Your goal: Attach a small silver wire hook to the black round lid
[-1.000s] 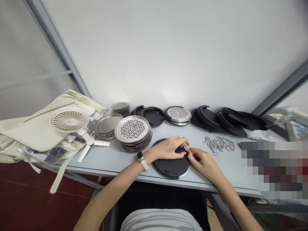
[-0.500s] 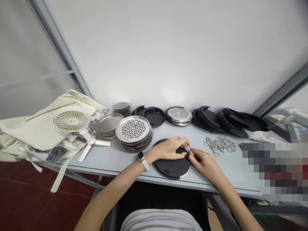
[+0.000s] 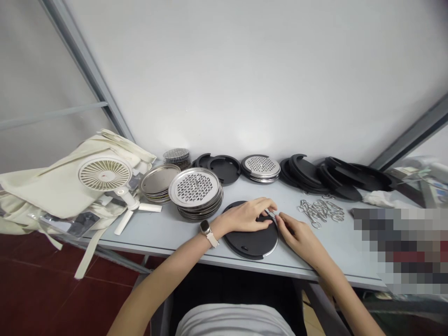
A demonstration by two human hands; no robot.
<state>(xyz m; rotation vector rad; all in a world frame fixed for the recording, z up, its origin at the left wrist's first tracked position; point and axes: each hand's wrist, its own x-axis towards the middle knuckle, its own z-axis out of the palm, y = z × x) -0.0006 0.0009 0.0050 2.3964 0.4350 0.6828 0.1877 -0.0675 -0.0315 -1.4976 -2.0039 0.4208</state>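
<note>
A round black disc [image 3: 251, 239] with a metal rim lies flat near the table's front edge. My left hand [image 3: 245, 215], with a watch on its wrist, rests on the disc's far side, fingers curled and pressing down. My right hand [image 3: 297, 234] is at the disc's right edge, its fingertips pinched on a small metal clip [image 3: 271, 214] where both hands meet. The clip is mostly hidden by the fingers.
A heap of loose metal clips [image 3: 320, 210] lies right of my hands. Stacks of perforated steel plates [image 3: 196, 189] [image 3: 261, 166], plain steel plates [image 3: 158, 181] and black discs [image 3: 325, 176] line the wall. A white handheld fan [image 3: 107, 176] rests on cream cloth bags at left.
Both hands stay on the disc's right edge. The fingertips shifted slightly and the whole view drifted a little.
</note>
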